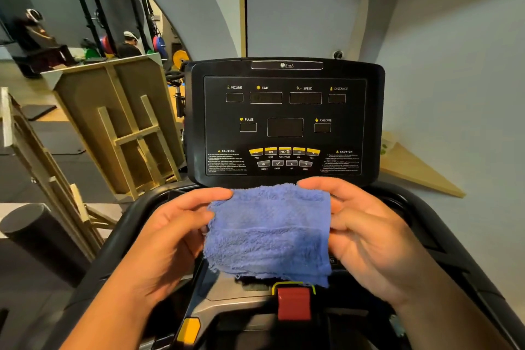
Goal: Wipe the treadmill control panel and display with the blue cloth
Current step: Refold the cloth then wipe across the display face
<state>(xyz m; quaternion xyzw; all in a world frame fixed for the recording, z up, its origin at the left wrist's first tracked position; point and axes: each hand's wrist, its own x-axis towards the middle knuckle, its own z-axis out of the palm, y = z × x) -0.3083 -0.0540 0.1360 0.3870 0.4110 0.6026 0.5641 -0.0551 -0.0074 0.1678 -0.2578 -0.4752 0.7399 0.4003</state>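
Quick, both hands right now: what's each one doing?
Left hand: holds the left edge of the blue cloth.
Right hand: holds the cloth's right edge.

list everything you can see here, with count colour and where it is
blue cloth: 1, blue, held up below the console
treadmill console: 1, black, centre, displays dark
yellow buttons: 5, yellow, row low on the panel
safety key: 1, red, below the cloth
wooden frames: several, tan, leaning at left
foam roller: 1, black, lower left
weight plates: several, mixed colours, far left background
left hand: 1, grips cloth's left edge
right hand: 1, grips cloth's right edge
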